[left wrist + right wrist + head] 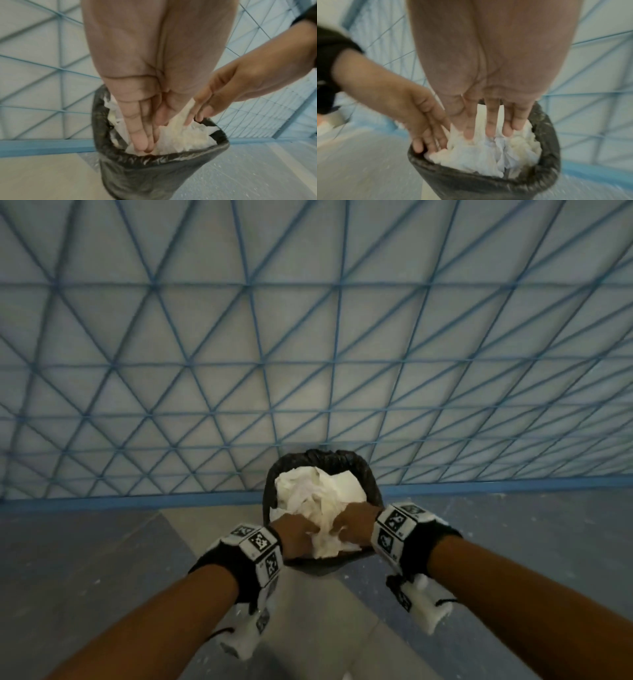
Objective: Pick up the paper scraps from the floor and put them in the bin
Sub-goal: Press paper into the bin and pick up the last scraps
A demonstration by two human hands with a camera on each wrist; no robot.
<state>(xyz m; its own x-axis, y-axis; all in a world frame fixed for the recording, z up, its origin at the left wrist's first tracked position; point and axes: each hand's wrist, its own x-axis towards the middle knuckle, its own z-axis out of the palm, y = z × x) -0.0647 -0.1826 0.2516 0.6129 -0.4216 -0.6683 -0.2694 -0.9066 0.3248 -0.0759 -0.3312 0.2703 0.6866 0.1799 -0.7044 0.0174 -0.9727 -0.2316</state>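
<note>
Both hands, the left hand (pixel 295 534) and right hand (pixel 356 523), press straight, flat fingers onto the crumpled paper scraps (pixel 318 491) heaped above the rim of the black-lined bin (pixel 154 166), apparently to pack them down so they stay inside.

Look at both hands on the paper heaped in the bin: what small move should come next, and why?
Probably press down a little further. The crumpled paper rises above the bin rim, and the straight fingers of the left hand and right hand already rest on it, so pushing should seat it inside.
</note>
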